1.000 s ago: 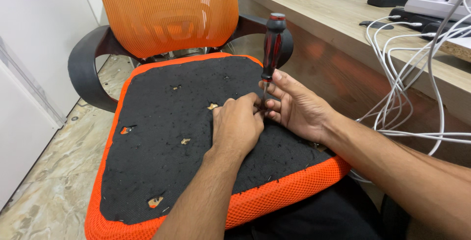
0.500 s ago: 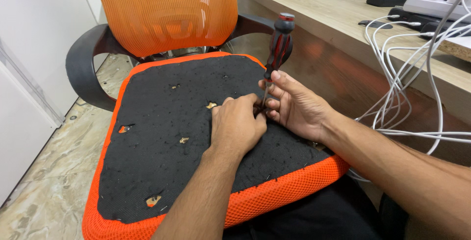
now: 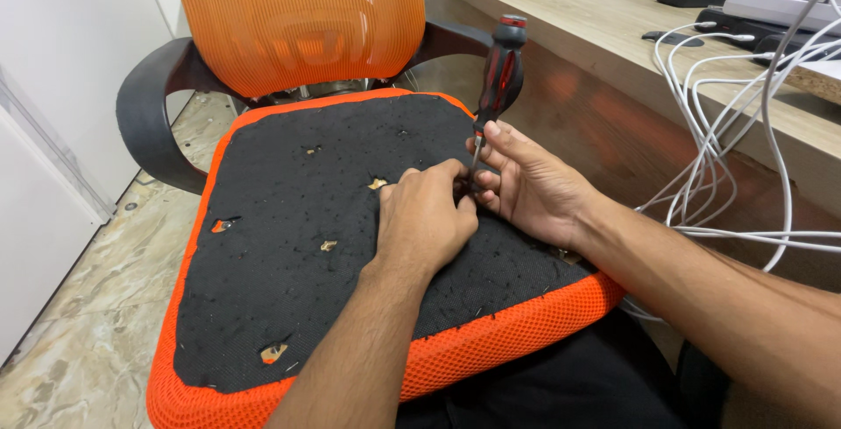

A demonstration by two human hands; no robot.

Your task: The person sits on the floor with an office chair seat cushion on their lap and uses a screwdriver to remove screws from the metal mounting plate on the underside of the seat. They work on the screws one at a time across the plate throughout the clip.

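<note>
Head view: screwdriver (image 3: 498,78) stands near-upright on the seat (image 3: 289,289), right of centre, handle tilted far-right, tip down. Right hand (image 3: 534,188) grips its shaft; left hand (image 3: 425,219) pinches closed at the tip.

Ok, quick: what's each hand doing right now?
Left hand: closed, fingertips pinched at the screwdriver tip on the seat.
Right hand: gripping the screwdriver shaft.

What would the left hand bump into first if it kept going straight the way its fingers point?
Probably the thin metal shaft of the black-and-red screwdriver, which the left hand already seems to pinch, with the right hand just behind; depth is unclear.
</note>
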